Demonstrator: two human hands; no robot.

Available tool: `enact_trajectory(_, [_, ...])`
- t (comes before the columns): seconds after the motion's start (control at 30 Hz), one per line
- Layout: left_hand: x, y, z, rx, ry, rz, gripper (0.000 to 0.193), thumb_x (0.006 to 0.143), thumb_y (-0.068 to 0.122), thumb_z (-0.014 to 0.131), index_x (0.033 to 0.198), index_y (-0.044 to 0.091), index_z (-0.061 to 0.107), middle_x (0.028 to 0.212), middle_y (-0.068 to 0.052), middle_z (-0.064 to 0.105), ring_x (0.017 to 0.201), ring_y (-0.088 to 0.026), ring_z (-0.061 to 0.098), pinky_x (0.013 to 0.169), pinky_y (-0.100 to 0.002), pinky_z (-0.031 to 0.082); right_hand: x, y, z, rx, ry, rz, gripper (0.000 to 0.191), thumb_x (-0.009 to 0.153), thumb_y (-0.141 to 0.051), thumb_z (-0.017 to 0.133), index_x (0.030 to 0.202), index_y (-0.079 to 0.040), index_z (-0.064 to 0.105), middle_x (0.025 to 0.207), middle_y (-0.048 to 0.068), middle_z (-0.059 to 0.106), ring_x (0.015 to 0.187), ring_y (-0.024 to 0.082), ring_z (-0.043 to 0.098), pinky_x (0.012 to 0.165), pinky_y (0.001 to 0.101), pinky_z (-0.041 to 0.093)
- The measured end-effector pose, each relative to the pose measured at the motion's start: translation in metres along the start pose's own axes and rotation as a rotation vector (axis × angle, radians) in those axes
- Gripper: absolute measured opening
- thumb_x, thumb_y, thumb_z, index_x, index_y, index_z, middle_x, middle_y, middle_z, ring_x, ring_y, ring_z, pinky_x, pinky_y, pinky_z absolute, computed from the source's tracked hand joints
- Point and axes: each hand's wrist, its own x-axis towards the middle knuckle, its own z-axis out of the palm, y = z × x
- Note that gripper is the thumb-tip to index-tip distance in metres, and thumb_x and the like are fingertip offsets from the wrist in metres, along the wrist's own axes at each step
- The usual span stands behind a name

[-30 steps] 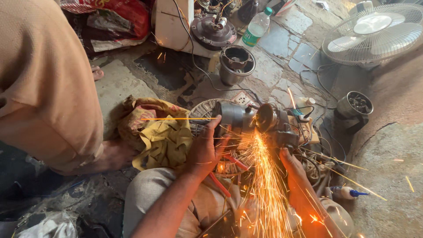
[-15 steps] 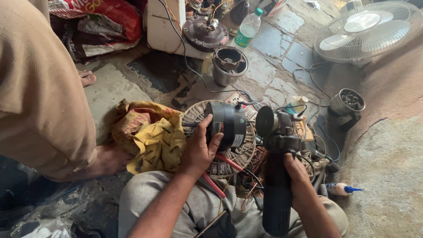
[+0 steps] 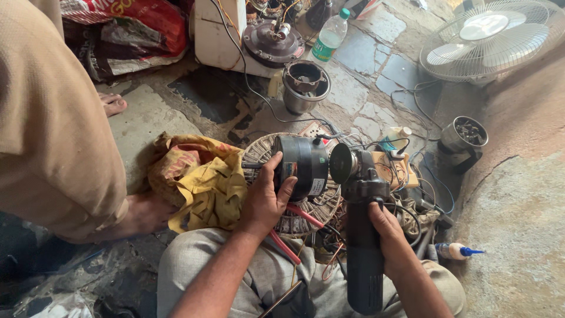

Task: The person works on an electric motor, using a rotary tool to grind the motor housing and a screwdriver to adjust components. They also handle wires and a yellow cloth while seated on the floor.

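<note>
A yellow rag (image 3: 200, 179) lies on the stone floor (image 3: 359, 88) just left of a round wire fan guard (image 3: 294, 218); a metal canister (image 3: 305, 86) and a white fan (image 3: 491, 38) stand farther off. The left hand (image 3: 265, 197) wraps its fingers around a black motor (image 3: 303, 166) over the guard. The right hand (image 3: 388, 235) grips a black angle grinder (image 3: 360, 235), whose disc sits just beside the motor.
</note>
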Motion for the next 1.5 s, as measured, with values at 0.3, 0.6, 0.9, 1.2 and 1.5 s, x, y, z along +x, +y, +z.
enact_trajectory(0.3, [0.0, 0.002, 0.0, -0.017, -0.008, -0.04, 0.058, 0.102, 0.038, 0.063, 0.148, 0.012, 0.041, 0.132, -0.022, 0.066, 0.115, -0.04, 0.069, 0.089, -0.044, 0.058, 0.004, 0.007, -0.004, 0.034, 0.106, 0.046, 0.047, 0.097, -0.046, 0.059, 0.126, -0.008, 0.062, 0.097, 0.003, 0.066, 0.08, 0.013, 0.063, 0.066, 0.0327, 0.055])
enact_trajectory(0.6, [-0.001, 0.001, 0.002, -0.017, 0.038, 0.035, 0.056, 0.102, 0.034, 0.065, 0.148, 0.009, 0.043, 0.133, -0.023, 0.065, 0.12, -0.04, 0.067, 0.095, -0.044, 0.056, 0.005, -0.001, -0.006, -0.068, 0.146, 0.083, 0.054, 0.094, -0.053, 0.062, 0.12, -0.006, 0.063, 0.088, 0.007, 0.067, 0.067, 0.016, 0.062, 0.052, 0.0337, 0.053])
enact_trajectory(0.9, [-0.001, 0.0, 0.003, 0.004, 0.033, 0.011, 0.057, 0.101, 0.031, 0.067, 0.148, 0.01, 0.044, 0.126, -0.023, 0.068, 0.114, -0.04, 0.069, 0.092, -0.044, 0.056, 0.009, -0.003, -0.002, -0.098, 0.219, 0.105, 0.05, 0.091, -0.052, 0.065, 0.116, -0.009, 0.065, 0.085, 0.003, 0.064, 0.066, 0.013, 0.06, 0.052, 0.0316, 0.051])
enact_trajectory(1.2, [-0.004, -0.003, 0.003, 0.008, -0.046, -0.092, 0.056, 0.099, 0.026, 0.07, 0.147, 0.014, 0.044, 0.125, -0.018, 0.071, 0.106, -0.039, 0.071, 0.085, -0.046, 0.056, 0.02, 0.012, -0.028, -0.183, 0.232, 0.032, 0.045, 0.096, -0.05, 0.063, 0.115, -0.01, 0.063, 0.087, 0.002, 0.061, 0.07, 0.011, 0.057, 0.056, 0.0291, 0.048])
enact_trajectory(1.5, [-0.002, 0.0, 0.001, -0.007, 0.036, 0.066, 0.055, 0.103, 0.031, 0.065, 0.148, 0.009, 0.043, 0.136, -0.024, 0.064, 0.122, -0.044, 0.065, 0.095, -0.045, 0.054, 0.006, 0.032, -0.03, -0.071, 0.164, 0.002, 0.051, 0.095, -0.051, 0.064, 0.122, -0.007, 0.062, 0.087, 0.007, 0.062, 0.067, 0.018, 0.059, 0.054, 0.0349, 0.05])
